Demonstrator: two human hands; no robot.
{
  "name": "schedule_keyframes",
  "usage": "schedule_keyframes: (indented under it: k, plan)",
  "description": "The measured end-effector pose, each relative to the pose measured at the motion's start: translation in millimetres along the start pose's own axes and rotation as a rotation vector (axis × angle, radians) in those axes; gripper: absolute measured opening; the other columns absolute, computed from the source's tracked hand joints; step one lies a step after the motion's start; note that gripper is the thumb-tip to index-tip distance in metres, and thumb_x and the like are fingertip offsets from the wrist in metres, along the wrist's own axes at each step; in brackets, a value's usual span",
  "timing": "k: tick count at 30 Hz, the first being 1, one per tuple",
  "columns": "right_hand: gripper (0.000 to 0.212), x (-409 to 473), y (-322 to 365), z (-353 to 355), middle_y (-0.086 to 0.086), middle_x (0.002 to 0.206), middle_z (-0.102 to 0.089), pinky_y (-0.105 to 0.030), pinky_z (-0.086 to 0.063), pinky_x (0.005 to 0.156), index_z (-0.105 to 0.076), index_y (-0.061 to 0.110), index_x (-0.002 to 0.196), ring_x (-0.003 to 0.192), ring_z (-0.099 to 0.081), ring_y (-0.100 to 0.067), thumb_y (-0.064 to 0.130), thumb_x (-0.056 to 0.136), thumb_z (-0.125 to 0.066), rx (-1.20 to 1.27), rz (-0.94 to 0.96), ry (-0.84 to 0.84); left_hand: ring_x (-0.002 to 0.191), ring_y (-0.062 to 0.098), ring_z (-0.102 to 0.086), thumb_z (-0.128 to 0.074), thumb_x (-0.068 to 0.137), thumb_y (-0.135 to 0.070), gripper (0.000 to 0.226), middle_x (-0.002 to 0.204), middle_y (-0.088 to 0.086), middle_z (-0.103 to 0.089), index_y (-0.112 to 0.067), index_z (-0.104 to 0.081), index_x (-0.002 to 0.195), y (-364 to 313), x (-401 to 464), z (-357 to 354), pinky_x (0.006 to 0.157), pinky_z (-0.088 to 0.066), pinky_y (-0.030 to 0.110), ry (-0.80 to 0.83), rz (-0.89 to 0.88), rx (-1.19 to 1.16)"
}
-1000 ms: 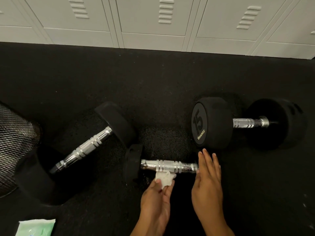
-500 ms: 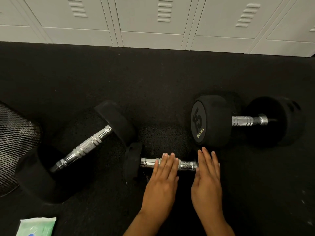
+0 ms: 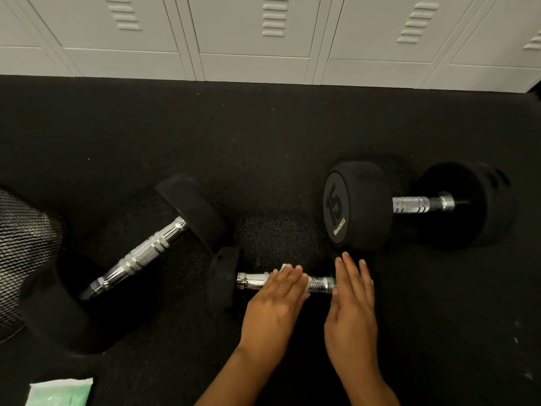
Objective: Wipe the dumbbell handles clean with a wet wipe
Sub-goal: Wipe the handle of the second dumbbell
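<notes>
1. Centrally, the small dumbbell's handle [image 3: 254, 281] lies on the floor [image 3: 263, 127]; the left hand [image 3: 272, 306], fingers straight, presses a wipe [image 3: 306, 285] onto it.
2. Flat and straight-fingered, the right hand [image 3: 351, 312] covers its right end.
3. A larger dumbbell [image 3: 143, 253] sits close on the left and a 15 dumbbell [image 3: 360, 205] just beyond the right hand; the floor stretches to the lockers [image 3: 254, 30].

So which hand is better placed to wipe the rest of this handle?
The left hand: the wet wipe is under its flat fingers on the handle. The right hand holds no wipe; it rests flat on the small dumbbell, at its right end, likely steadying it.
</notes>
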State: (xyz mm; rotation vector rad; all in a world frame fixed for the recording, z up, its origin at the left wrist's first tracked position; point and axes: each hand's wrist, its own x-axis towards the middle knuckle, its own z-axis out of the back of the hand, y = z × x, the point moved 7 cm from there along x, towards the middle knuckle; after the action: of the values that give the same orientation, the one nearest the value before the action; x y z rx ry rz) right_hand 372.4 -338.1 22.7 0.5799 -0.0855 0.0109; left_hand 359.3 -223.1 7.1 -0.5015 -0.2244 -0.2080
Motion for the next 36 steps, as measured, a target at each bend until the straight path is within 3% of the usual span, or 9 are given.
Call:
schedule_keyframes:
  k: [3, 9, 15, 17, 20, 26, 29, 33, 36]
  plan:
    - [0.055, 2.0, -0.9, -1.4, -0.003, 0.147, -0.032, -0.043, -0.016, 0.111, -0.035, 0.008, 0.138, 0.139, -0.011, -0.016, -0.006, 0.086, -0.049, -0.002, -0.031, 0.025, 0.095, 0.013, -0.068, -0.043, 0.084, -0.031, 0.036, 0.099, 0.000, -0.072, -0.017, -0.074, 0.094, 5.6, 18.8, -2.5, 0.087, -0.050, 0.029, 0.041, 0.096, -0.002]
    - [0.056, 1.1, -1.1, -0.9, -0.001, 0.146, -0.031, -0.047, -0.019, 0.108, -0.035, 0.007, 0.137, 0.137, -0.008, -0.010, -0.007, 0.085, -0.048, 0.020, -0.021, 0.008, 0.107, 0.015, -0.063, -0.044, 0.084, -0.021, 0.036, 0.111, 0.002, -0.068, -0.015, -0.071, 0.106, 2.3, 3.7, -6.1, 0.094, -0.047, 0.032, 0.074, 0.022, 0.009]
    - [0.061, 3.7, -0.2, -1.6, 0.001, 0.148, -0.028, -0.042, -0.013, 0.112, -0.030, 0.011, 0.139, 0.139, -0.008, -0.015, -0.007, 0.085, -0.050, 0.008, -0.032, 0.038, 0.066, 0.008, -0.067, -0.066, 0.078, -0.021, 0.006, 0.076, -0.006, -0.070, -0.021, -0.071, 0.082, 9.9, 34.8, -11.1, 0.072, -0.057, 0.029, 0.164, 0.055, -0.046]
    - [0.059, 2.8, 0.4, -2.0, 0.002, 0.149, -0.026, -0.040, -0.010, 0.112, -0.025, 0.014, 0.139, 0.139, -0.006, -0.013, -0.005, 0.087, -0.045, 0.012, -0.029, 0.046, 0.082, 0.009, -0.069, -0.053, 0.083, -0.024, 0.022, 0.090, -0.004, -0.073, -0.020, -0.073, 0.091, 7.0, 25.8, -8.8, 0.081, -0.055, 0.030, 0.174, 0.041, -0.020]
    - [0.052, 1.0, -1.0, -1.1, 0.001, 0.147, -0.030, -0.044, -0.017, 0.108, -0.033, 0.009, 0.138, 0.138, -0.009, -0.012, 0.007, 0.085, -0.035, 0.004, -0.009, 0.010, 0.103, 0.011, -0.064, -0.041, 0.080, -0.019, 0.039, 0.109, -0.001, -0.070, -0.017, -0.072, 0.103, 0.2, 7.5, -2.4, 0.092, -0.045, 0.027, 0.133, -0.001, -0.014]
    - [0.061, 1.8, -2.7, -2.2, 0.001, 0.147, -0.030, -0.049, -0.025, 0.109, -0.036, 0.010, 0.138, 0.138, -0.008, -0.011, -0.008, 0.083, -0.052, 0.001, -0.035, 0.015, 0.096, 0.017, -0.065, -0.051, 0.091, -0.024, 0.025, 0.106, -0.002, -0.069, -0.019, -0.067, 0.110, 12.2, 36.3, -10.4, 0.098, -0.043, 0.032, 0.290, 0.098, -0.048]
    - [0.063, 1.9, -2.8, -2.4, -0.001, 0.146, -0.033, -0.052, -0.030, 0.106, -0.039, 0.008, 0.137, 0.137, -0.009, -0.013, -0.011, 0.080, -0.057, -0.009, -0.022, 0.015, 0.092, 0.014, -0.068, -0.044, 0.085, -0.024, 0.034, 0.102, -0.002, -0.071, -0.019, -0.071, 0.104, 8.7, 29.6, -6.8, 0.088, -0.049, 0.028, 0.250, 0.062, -0.046]
    - [0.059, -0.9, -3.2, -2.9, -0.007, 0.145, -0.036, -0.055, -0.035, 0.101, -0.039, 0.007, 0.136, 0.137, -0.014, -0.019, -0.008, 0.080, -0.050, -0.038, 0.029, -0.011, 0.111, 0.012, -0.060, -0.038, 0.079, -0.013, 0.045, 0.117, 0.002, -0.066, -0.014, -0.068, 0.112, -2.0, 0.5, 0.3, 0.106, -0.032, 0.029, 0.167, 0.041, -0.052]
    - [0.058, -4.2, 1.8, 5.0, -0.007, 0.144, -0.038, -0.051, -0.034, 0.103, -0.038, 0.011, 0.135, 0.137, -0.017, -0.020, -0.007, 0.082, -0.051, -0.044, 0.037, -0.055, 0.114, 0.012, -0.057, -0.042, 0.079, -0.011, 0.043, 0.120, 0.002, -0.064, -0.013, -0.067, 0.114, -6.1, -3.5, 6.6, 0.108, -0.026, 0.028, 0.108, 0.047, -0.060]
